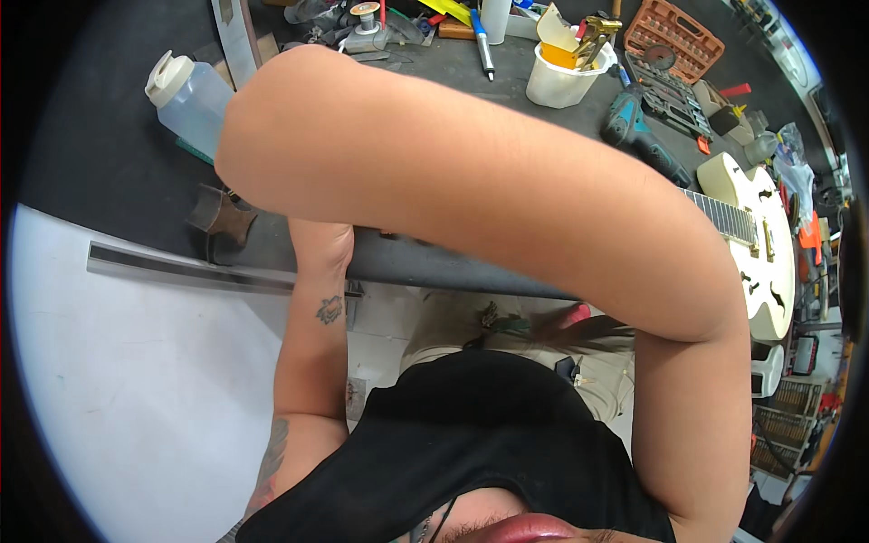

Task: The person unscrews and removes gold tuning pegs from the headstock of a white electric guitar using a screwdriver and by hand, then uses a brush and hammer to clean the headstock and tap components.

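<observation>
My right forearm crosses the view from right to left, high and close. At its far end is my bent right hand (272,127), its fingers hidden below it. My left arm rises from the lower left to the bench edge. Only the wrist end of my left hand (321,242) shows; the rest is behind the right forearm. Whatever either hand holds cannot be seen. Just left of them, at the bench's edge, is a dark brown piece with curved sides (224,219). A clear squeeze bottle with a white lid (190,95) stands beyond my right hand.
On the dark bench (81,154) are a white tub of tools (566,77), a blue pen-like tool (482,45) and a teal power drill (638,131). An orange tool case (674,41) lies behind. A cream electric guitar (765,244) lies at right.
</observation>
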